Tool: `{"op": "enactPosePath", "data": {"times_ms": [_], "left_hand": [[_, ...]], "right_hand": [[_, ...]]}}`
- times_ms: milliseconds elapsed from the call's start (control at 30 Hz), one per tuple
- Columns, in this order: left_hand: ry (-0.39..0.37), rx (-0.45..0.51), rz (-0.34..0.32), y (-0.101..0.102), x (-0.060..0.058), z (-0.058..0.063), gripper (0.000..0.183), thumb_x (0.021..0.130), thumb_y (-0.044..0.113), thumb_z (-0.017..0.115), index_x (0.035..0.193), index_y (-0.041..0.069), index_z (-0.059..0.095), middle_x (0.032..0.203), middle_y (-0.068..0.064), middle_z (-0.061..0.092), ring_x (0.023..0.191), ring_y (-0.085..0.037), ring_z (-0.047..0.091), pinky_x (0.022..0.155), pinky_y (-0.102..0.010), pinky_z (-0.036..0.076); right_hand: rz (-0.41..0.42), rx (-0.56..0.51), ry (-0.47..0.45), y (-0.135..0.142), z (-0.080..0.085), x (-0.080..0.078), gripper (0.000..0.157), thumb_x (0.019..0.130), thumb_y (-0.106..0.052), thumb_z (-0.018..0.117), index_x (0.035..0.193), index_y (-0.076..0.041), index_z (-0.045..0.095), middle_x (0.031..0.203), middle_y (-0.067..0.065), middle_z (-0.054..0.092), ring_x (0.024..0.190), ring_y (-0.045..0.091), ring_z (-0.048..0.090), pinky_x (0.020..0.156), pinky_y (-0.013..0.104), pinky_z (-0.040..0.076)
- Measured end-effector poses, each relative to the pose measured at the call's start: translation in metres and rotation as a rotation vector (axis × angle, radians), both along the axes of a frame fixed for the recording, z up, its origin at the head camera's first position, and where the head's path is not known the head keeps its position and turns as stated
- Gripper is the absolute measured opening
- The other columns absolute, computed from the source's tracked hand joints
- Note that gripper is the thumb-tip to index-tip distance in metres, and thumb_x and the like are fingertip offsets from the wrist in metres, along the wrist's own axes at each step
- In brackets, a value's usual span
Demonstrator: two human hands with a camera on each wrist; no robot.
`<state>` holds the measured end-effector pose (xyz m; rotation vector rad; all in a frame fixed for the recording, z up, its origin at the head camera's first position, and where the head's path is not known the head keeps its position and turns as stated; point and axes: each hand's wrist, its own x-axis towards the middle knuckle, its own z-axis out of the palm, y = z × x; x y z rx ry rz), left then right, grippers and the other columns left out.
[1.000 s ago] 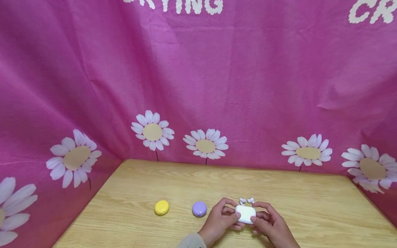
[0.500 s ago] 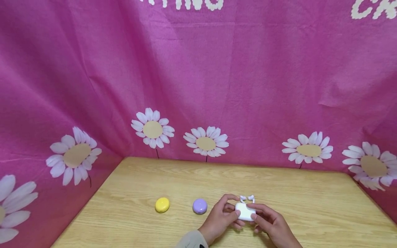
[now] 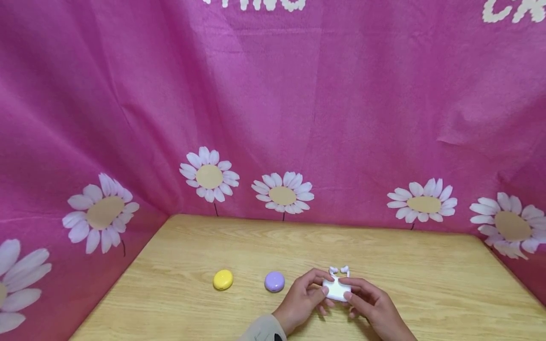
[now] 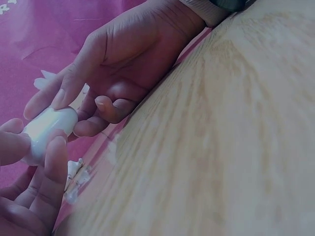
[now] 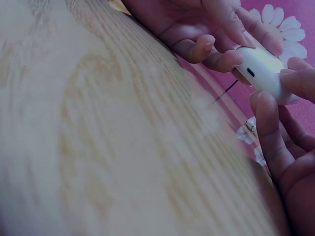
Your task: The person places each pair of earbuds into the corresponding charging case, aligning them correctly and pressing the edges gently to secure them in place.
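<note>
A white earbud charging case (image 3: pixel 336 290) is held between both hands, raised off the table. My left hand (image 3: pixel 300 298) pinches its left end, thumb on the near face and index finger at the far edge. My right hand (image 3: pixel 374 302) grips the right end in much the same way. The right wrist view shows a dark port slot in the rounded underside of the case (image 5: pixel 268 71). Just beyond the case, a pair of white earbuds (image 3: pixel 344 270) lies on the table, their stems partly behind it.
Left of the hands, a round purple case (image 3: pixel 275 282) sits on the wooden table (image 3: pixel 256 241), and farther left is a similar yellow one (image 3: pixel 223 280). A pink cloth (image 3: pixel 341 118) with printed daisies hangs along the back and sides.
The right index finger has moved from beside the case onto its far edge. The case tips slightly in the hands. The whole head view has shifted a little.
</note>
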<state>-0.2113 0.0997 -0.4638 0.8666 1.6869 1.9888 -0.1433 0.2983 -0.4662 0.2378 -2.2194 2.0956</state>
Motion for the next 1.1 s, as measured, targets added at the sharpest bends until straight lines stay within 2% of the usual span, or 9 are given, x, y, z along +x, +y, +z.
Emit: {"op": "enactPosePath", "data": {"times_ms": [133, 367, 500, 633, 833, 1100], "left_hand": [[0.001, -0.006, 0.008, -0.0004, 0.001, -0.0005, 0.022, 0.096, 0.006, 0.055, 0.118, 0.009, 0.059, 0.104, -0.005, 0.059, 0.073, -0.013, 0.065, 0.055, -0.02, 0.054], [0.008, -0.025, 0.024, -0.0024, 0.003, -0.0015, 0.023, 0.096, 0.005, 0.056, 0.118, 0.01, 0.059, 0.104, -0.005, 0.06, 0.071, -0.012, 0.065, 0.054, -0.02, 0.053], [0.029, -0.021, 0.031, -0.002, 0.0018, -0.0005, 0.024, 0.096, 0.006, 0.057, 0.119, 0.011, 0.06, 0.103, -0.005, 0.06, 0.071, -0.012, 0.064, 0.053, -0.02, 0.053], [0.018, -0.015, 0.03, -0.0005, 0.0015, 0.0006, 0.025, 0.095, 0.004, 0.057, 0.119, 0.011, 0.06, 0.102, -0.004, 0.059, 0.071, -0.012, 0.064, 0.053, -0.018, 0.052], [0.025, -0.02, 0.039, -0.0001, 0.0016, 0.0008, 0.028, 0.094, 0.001, 0.057, 0.12, 0.011, 0.059, 0.1, -0.006, 0.059, 0.069, -0.011, 0.063, 0.053, -0.017, 0.051], [0.033, -0.02, 0.044, 0.0008, 0.0002, -0.0008, 0.031, 0.093, 0.001, 0.058, 0.123, 0.013, 0.059, 0.101, -0.007, 0.057, 0.068, -0.01, 0.064, 0.052, -0.018, 0.051]], "right_hand": [[-0.012, 0.006, 0.012, -0.001, -0.0012, 0.0001, 0.033, 0.095, -0.007, 0.059, 0.127, 0.003, 0.056, 0.104, 0.006, 0.067, 0.082, 0.013, 0.061, 0.062, 0.036, 0.059], [0.006, 0.01, -0.028, -0.0022, -0.0008, 0.0016, 0.037, 0.096, -0.01, 0.059, 0.131, 0.002, 0.053, 0.103, 0.007, 0.066, 0.083, 0.015, 0.062, 0.065, 0.034, 0.059], [0.003, 0.013, 0.006, -0.0032, 0.001, 0.0005, 0.036, 0.096, -0.009, 0.058, 0.13, 0.001, 0.053, 0.103, 0.008, 0.066, 0.082, 0.014, 0.062, 0.063, 0.035, 0.059], [0.019, 0.014, 0.056, -0.0024, 0.0015, 0.0005, 0.035, 0.097, -0.006, 0.056, 0.13, 0.003, 0.053, 0.101, 0.01, 0.066, 0.081, 0.014, 0.061, 0.061, 0.033, 0.058], [-0.013, 0.033, 0.023, -0.0024, 0.0014, 0.0001, 0.037, 0.095, -0.007, 0.058, 0.131, 0.002, 0.052, 0.099, 0.011, 0.065, 0.08, 0.016, 0.062, 0.061, 0.033, 0.059], [0.009, 0.034, 0.069, -0.0019, 0.0018, -0.0003, 0.039, 0.096, -0.005, 0.057, 0.133, 0.003, 0.049, 0.097, 0.013, 0.062, 0.079, 0.016, 0.062, 0.06, 0.033, 0.058]]}}
